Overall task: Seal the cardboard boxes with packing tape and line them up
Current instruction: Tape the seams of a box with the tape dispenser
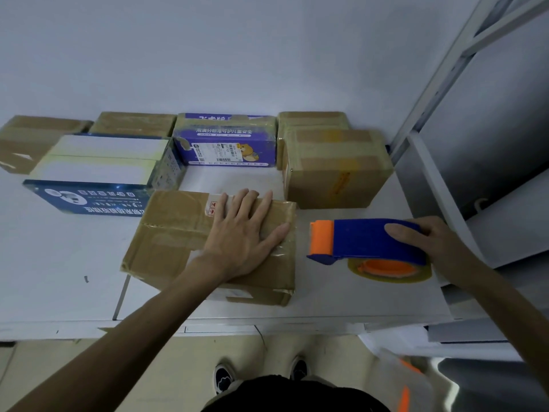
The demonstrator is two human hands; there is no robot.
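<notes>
White tabletop [59, 263] against a pale wall [267, 55]: one box under the hand, dispenser held off to its right.

Brown cardboard box [166, 233] lies near the front edge, with the left hand [246, 233] flat on its top, fingers straight and spread. Right hand [421, 242] curls round the rear of the blue-and-orange tape dispenser [365, 242], which sits just beside the box without touching it, roll down at the tabletop. Glossy tape crosses the box top, so sealing is judged done or nearly so. The next move calls for pressing the strip flat, then sliding the box back into line. Count: seven boxes, namely this one, four further brown boxes [335, 168], one purple printed box [225, 144] and one blue-and-white box [98, 171]; one dispenser. A blurred orange-and-clear object [407, 382] at lower right cannot be identified.
</notes>
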